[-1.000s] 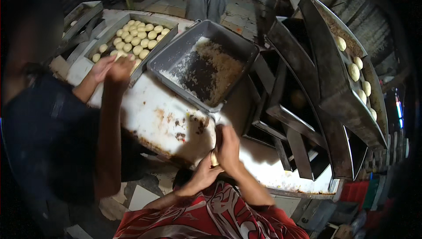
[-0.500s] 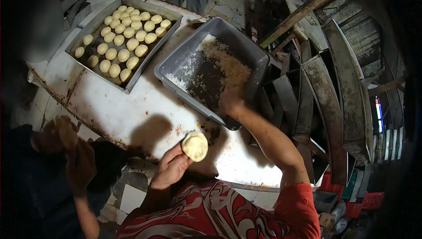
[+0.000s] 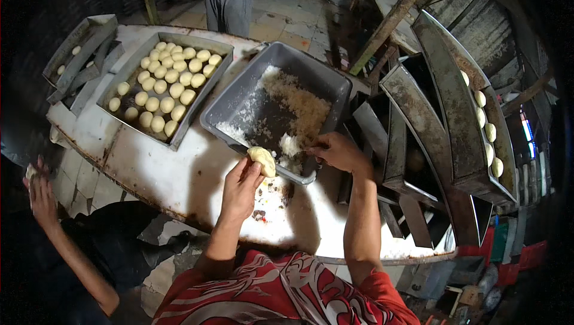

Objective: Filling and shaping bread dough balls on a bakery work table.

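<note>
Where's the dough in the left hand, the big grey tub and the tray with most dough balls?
Dough (image 3: 263, 162), head view: its pale middle.
Grey tub (image 3: 237, 96), head view: inside of its left wall.
Tray (image 3: 202, 97), head view: its right wall.

A pale yellow piece of dough (image 3: 262, 162), smooth and bent into a thick curve, sits tilted in the fingers of the left hand (image 3: 240, 192) at the near rim of a deep grey rectangular tub (image 3: 317, 80); tan, crumbly filling (image 3: 308, 105) lies banked along the tub's right side; white shreds (image 3: 232, 132) are strewn at its left and far corners; a loose white clump (image 3: 290, 144) stands near the close corner, just beside the right hand's (image 3: 339, 153) fingertips.
</note>
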Tool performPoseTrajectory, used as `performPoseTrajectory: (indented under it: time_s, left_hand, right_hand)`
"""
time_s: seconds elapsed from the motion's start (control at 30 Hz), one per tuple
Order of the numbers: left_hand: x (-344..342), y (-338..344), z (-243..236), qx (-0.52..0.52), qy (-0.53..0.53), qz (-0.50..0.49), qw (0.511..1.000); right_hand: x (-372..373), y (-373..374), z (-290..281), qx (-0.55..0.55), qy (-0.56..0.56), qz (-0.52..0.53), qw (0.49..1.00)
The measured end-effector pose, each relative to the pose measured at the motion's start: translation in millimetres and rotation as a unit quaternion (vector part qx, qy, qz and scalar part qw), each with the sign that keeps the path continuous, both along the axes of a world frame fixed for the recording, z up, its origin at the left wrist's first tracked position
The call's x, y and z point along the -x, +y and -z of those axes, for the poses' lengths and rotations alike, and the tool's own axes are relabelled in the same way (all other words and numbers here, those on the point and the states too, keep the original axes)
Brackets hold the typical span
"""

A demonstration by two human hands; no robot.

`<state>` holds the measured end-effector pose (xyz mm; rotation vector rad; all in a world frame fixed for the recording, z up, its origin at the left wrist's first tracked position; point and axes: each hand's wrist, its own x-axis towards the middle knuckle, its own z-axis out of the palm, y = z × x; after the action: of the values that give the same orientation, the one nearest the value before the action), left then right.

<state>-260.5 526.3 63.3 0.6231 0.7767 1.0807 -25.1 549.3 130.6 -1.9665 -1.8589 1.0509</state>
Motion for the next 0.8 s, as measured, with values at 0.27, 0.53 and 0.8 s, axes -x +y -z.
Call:
performPoseTrajectory:
  time_s: [0.27, 0.53, 0.8]
  left_hand:
    - [-87, 22, -15, 0.026, -0.109, -0.106, 0.988]
    - [-122, 110, -2, -0.204, 0.489, -0.370, 0.764]
    - [-79, 41, -39, 0.008, 0.030, -0.053, 0.998]
  right_hand:
    - [55, -57, 22, -0.224, 0.111, 0.143, 0.958]
    - [31, -134, 85, -0.440, 0.081, 0.098, 0.889]
    - [-5, -199, 158, -0.353, 0.020, 0.060, 0.933]
